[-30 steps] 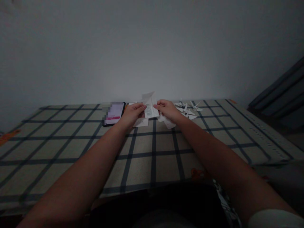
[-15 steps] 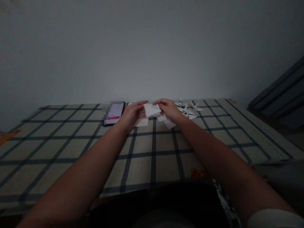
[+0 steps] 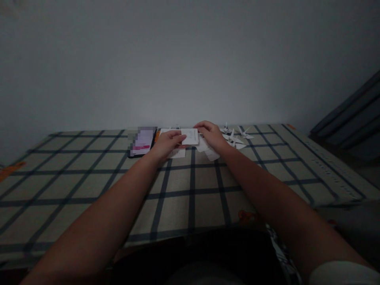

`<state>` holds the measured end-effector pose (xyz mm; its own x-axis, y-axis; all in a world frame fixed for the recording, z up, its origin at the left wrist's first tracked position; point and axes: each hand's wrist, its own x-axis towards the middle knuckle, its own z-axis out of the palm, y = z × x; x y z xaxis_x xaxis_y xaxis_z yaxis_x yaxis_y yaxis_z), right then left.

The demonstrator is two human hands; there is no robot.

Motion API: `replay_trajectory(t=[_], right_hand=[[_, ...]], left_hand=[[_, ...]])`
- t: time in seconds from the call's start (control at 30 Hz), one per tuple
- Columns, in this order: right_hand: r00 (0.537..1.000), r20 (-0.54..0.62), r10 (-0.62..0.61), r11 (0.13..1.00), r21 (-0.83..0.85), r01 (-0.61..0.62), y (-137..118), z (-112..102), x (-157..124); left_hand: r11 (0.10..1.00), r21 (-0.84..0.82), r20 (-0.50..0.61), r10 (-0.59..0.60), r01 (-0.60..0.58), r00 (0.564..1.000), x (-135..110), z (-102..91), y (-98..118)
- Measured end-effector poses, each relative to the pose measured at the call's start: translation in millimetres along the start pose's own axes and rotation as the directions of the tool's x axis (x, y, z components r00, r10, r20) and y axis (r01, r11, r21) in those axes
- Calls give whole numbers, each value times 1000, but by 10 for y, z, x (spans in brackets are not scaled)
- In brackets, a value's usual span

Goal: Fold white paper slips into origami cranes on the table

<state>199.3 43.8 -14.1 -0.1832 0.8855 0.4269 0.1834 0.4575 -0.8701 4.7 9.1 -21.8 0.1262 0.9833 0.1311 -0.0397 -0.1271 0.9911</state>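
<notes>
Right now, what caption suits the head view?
Left hand holds folded paper, right hand beside it; phone and paper cranes flank them.

Dim light; wall (image 3: pixel 190 67) brightest near centre.

The bare left forearm (image 3: pixel 103 213) and bare right forearm (image 3: pixel 276 194) stretch forward from the lower corners, converging toward the middle. The bare left hand (image 3: pixel 166 143) has its fingers bent and its thumb (image 3: pixel 179 138) pointing right in a pinch. The bare right hand (image 3: pixel 211 133) arches back-up, its fingers (image 3: pixel 203 123) curling leftward. The hands are near each other, not touching.
</notes>
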Motion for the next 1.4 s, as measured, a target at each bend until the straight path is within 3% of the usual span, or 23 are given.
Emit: replay_trajectory(t=[0.2,0.3,0.43,0.5,0.77,1.17,1.4], right_hand=[[983,182,-21,998,-54,32,-45,19,-40],[992,122,-34,998,-57,42,-24,23,-33],[1000,2,22,999,43,-22,31,15,0],[999,-15,43,995,92,-42,36,10,4],[998,38,47,995,83,-50,9,12,-15],[994,80,69,980,182,-82,0,37,-22],[985,158,74,993,82,-88,-51,24,-39]], left_hand=[[987,138,38,80,-84,996,-74,27,63],[988,137,24,73,-75,997,-62,21,61],[987,150,83,46,-59,995,-18,-4,13],[986,158,51,54,-62,997,-10,-7,3],[976,181,-130,145,-120,981,-49,39,76],[953,265,-40,161,-145,986,-44,-1,86],[970,222,29,94,-98,995,-47,-3,29]])
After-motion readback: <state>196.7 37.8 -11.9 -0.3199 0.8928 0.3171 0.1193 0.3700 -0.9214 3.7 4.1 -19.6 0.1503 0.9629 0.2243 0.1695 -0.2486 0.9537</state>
